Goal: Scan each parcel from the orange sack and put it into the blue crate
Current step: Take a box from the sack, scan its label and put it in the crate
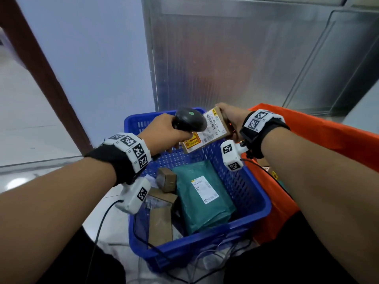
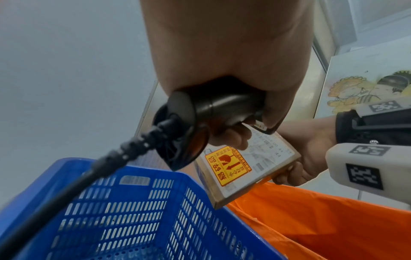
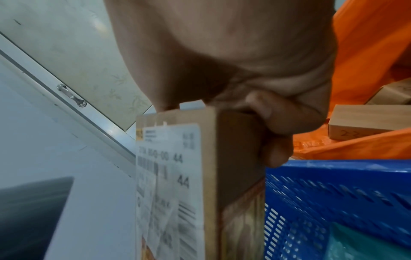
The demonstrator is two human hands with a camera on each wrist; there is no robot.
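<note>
The right hand (image 1: 229, 117) clamps the small brown cardboard parcel (image 1: 207, 132) by its narrow sides above the blue perforated plastic crate (image 1: 256, 203); the left hand (image 1: 162, 132) grips the black handheld scanner (image 1: 189, 119). Stiff, probably light, fragile-stickered: keep holding its edges.

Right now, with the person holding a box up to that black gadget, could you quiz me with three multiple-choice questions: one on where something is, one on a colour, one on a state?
1. Where is the brown cardboard box with the white label?
A. above the blue plastic crate
B. on the floor
C. deep inside the orange sack

2. What colour is the big soft parcel lying in the crate?
A. red
B. teal green
C. white

3. What is the left hand doing?
A. hanging empty
B. pressing flat on the crate
C. gripping the black handheld scanner

Answers: 1 A, the right hand holds it over the crate; 2 B, its wrap is teal; 3 C, fingers curl round the handle.
</note>
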